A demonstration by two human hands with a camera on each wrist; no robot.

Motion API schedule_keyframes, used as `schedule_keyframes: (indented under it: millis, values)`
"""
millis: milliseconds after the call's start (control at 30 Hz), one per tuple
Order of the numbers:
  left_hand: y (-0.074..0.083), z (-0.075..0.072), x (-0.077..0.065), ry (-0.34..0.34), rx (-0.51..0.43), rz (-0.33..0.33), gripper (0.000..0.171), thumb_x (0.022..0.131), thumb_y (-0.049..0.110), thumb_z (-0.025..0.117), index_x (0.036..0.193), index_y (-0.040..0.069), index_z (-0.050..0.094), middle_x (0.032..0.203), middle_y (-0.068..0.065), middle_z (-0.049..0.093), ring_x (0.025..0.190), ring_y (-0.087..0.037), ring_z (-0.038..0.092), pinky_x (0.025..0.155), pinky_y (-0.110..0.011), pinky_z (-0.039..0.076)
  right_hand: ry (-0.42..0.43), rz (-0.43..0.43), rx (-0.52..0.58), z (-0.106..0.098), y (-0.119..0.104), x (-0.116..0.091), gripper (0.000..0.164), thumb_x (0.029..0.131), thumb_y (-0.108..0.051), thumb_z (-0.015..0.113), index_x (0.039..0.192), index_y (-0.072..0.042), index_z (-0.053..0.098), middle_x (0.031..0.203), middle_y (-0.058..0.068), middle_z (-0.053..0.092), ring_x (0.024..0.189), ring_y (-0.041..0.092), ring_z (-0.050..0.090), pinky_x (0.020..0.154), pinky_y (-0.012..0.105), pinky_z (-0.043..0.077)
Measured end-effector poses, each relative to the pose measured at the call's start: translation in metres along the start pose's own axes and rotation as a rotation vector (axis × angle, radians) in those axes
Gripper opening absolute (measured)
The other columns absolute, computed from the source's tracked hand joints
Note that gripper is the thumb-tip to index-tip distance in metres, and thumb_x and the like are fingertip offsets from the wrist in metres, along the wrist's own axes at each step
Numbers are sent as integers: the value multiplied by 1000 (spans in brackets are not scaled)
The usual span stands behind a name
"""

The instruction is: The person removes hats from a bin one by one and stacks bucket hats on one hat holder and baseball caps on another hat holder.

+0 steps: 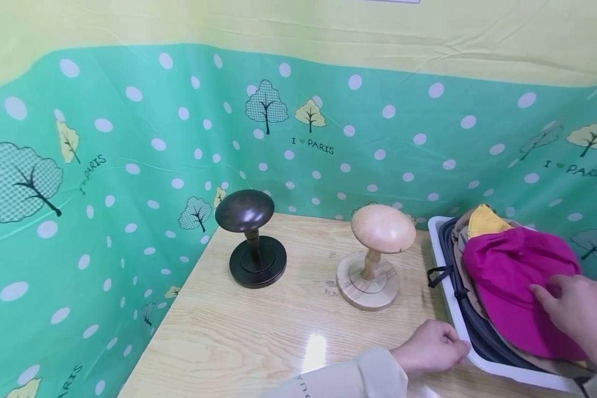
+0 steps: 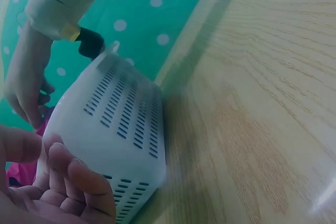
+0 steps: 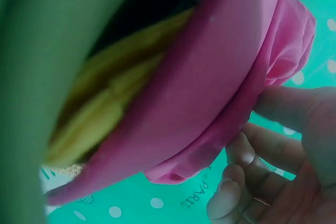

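One magenta cap [image 1: 512, 287] on top in the basket [image 1: 456, 312], 4 o'clock in head view. Right hand [image 1: 584, 312] half-open against it, can't tell if it's gripping. Left hand [image 1: 430, 345], fingers curled, pinches the basket's rim at the cap's 8 o'clock. Pale stand [image 1: 371, 262] at 9.

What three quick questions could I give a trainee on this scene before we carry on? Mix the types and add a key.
1. What is the right hand pinching?
2. True or false: in the head view, the dark hat stand is to the right of the pale wooden hat stand.
3. Where is the left hand?
A) On the pale stand's base
B) At the near left corner of the white perforated basket
C) On the dark stand's top

Key:
1. The magenta baseball cap.
2. False; it is to the left.
3. B.
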State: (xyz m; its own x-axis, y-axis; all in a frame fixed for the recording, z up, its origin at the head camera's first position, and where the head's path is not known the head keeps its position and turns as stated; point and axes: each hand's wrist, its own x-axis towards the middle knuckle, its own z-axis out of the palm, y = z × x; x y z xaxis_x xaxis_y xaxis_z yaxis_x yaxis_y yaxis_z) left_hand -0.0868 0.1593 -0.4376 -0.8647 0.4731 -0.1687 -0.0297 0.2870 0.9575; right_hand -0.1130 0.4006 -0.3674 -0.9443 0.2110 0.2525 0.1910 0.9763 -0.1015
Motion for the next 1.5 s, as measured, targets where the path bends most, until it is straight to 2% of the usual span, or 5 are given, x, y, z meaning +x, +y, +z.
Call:
schedule_keyframes:
  millis: [733, 933, 1167, 1333, 1500]
  values:
    - [-4, 10, 3, 73, -265, -73, 20, 81, 5, 68, 69, 13, 54, 56, 1, 65, 45, -3, 48, 42, -15, 37, 258, -24, 161, -6, -9, -8, 17, 89, 0, 53, 92, 17, 54, 86, 39, 51, 78, 52, 49, 65, 59, 39]
    - [-5, 8, 3, 53, -286, -68, 20, 82, 6, 68, 72, 15, 54, 58, 0, 66, 45, -3, 48, 42, -16, 37, 396, -36, 219, -20, -25, -10, 19, 89, -2, 54, 90, 16, 58, 83, 35, 53, 70, 44, 48, 53, 34, 32]
    - [-4, 1, 2, 114, -224, -55, 19, 81, 10, 72, 82, 17, 54, 60, 7, 59, 50, -3, 50, 47, -18, 42, 419, -40, 279, -31, -41, -20, 23, 90, -4, 54, 91, 17, 61, 83, 33, 56, 67, 37, 48, 52, 16, 25]
    - [4, -13, 6, 173, -303, 62, 12, 85, 16, 68, 91, 15, 58, 68, 12, 54, 57, 0, 51, 55, -17, 46, 400, -48, 328, -36, -48, -29, 24, 91, -7, 54, 86, 14, 64, 72, 26, 58, 56, 6, 40, 46, 9, 26]
    - [17, -32, 5, 74, -426, 269, 18, 92, 19, 62, 100, 3, 61, 74, 12, 57, 62, 3, 55, 60, -16, 51, 400, -50, 327, -38, -61, -38, 23, 91, -6, 54, 85, 13, 64, 74, 26, 58, 59, 16, 45, 47, 7, 26]
